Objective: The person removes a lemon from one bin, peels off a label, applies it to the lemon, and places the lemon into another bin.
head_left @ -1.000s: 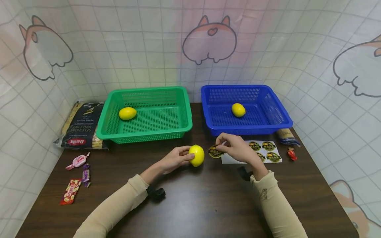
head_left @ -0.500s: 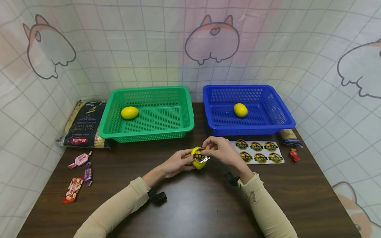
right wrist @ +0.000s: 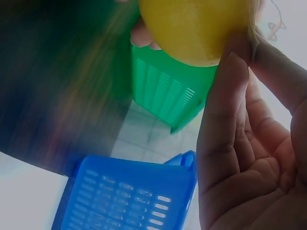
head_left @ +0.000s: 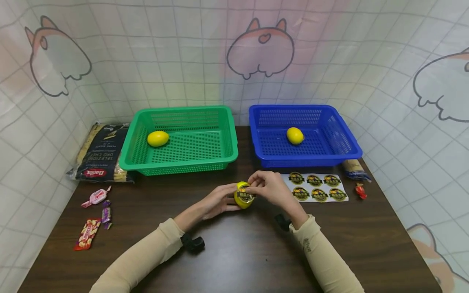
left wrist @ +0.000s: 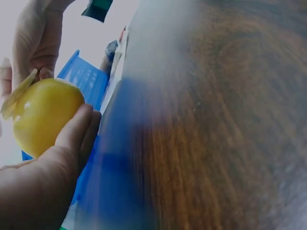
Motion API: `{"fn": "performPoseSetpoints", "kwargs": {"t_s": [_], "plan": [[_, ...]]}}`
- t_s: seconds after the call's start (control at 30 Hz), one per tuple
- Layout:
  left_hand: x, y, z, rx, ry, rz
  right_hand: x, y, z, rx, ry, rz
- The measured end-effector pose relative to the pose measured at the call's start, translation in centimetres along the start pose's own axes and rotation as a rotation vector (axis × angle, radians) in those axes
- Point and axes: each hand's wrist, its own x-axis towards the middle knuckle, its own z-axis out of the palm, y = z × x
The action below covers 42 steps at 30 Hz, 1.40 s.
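My left hand (head_left: 217, 202) grips a yellow lemon (left wrist: 48, 115) above the middle of the table, thumb and fingers around its left side. A round black-and-gold sticker (head_left: 244, 194) lies against the side of the lemon that faces me. Its edge is pinched between thumb and forefinger of my right hand (head_left: 272, 189). In the left wrist view, part of the sticker stands off the lemon's skin. The right wrist view shows the right fingertips close against the lemon, and the sticker is seen edge-on there.
Behind the hands stand a green basket (head_left: 179, 166) and a blue basket (head_left: 307, 162), each with one lemon inside. A sheet of several stickers (head_left: 317, 188) lies at the right. Wrapped candies (head_left: 88, 234) and a pasta bag (head_left: 102, 152) lie at the left.
My right hand has carried the sticker left from beside the sheet onto the lemon. Over the last half second it has pressed in closer. The left hand has stayed around the lemon.
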Motion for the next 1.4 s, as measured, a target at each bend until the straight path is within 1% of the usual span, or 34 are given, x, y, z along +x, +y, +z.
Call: {"fn": "performPoseSetpoints", "kwargs": {"t_s": [0.2, 0.33, 0.47, 0.53, 0.63, 0.7, 0.77, 0.87, 0.97, 1.07, 1.2, 1.4], "plan": [[-0.3, -0.2, 0.0, 0.041, 0.014, 0.006, 0.0, 0.0, 0.6, -0.036, -0.001, -0.024], [-0.4, -0.6, 0.0, 0.073, 0.042, 0.016, -0.1, 0.0, 1.0, -0.051, 0.0, -0.035], [-0.4, -0.9, 0.0, 0.08, 0.07, 0.026, -0.1, 0.3, 1.2, -0.026, 0.009, -0.039], [-0.5, -0.9, 0.0, 0.08, 0.08, 0.022, -0.1, 0.5, 1.3, 0.003, -0.007, -0.033], [-0.6, -1.0, 0.0, 0.075, 0.089, 0.015, -0.1, 0.9, 1.5, 0.06, -0.062, -0.002], [-0.7, -1.0, -0.1, 0.077, 0.086, 0.024, -0.1, 0.9, 1.7, 0.085, -0.104, 0.013], [-0.7, -0.9, -0.1, 0.08, 0.073, 0.039, -0.1, 0.9, 1.8, 0.097, -0.143, 0.018], [-0.7, -0.8, 0.0, 0.085, 0.042, 0.059, 0.0, 0.8, 2.0, 0.118, -0.178, 0.018], [-0.7, -0.7, 0.1, 0.089, 0.019, 0.065, 0.1, 1.0, 2.1, 0.177, -0.198, 0.023], [-0.8, -0.6, 0.1, 0.083, 0.009, 0.066, 0.1, 1.4, 2.1, 0.289, -0.218, 0.042], [-0.9, -0.4, 0.1, 0.078, -0.011, 0.083, 0.1, 1.7, 2.0, 0.402, -0.227, 0.064], [-1.3, 0.0, 0.1, 0.082, -0.007, 0.113, 0.2, 2.0, 1.6, 0.478, -0.226, 0.086]]}}
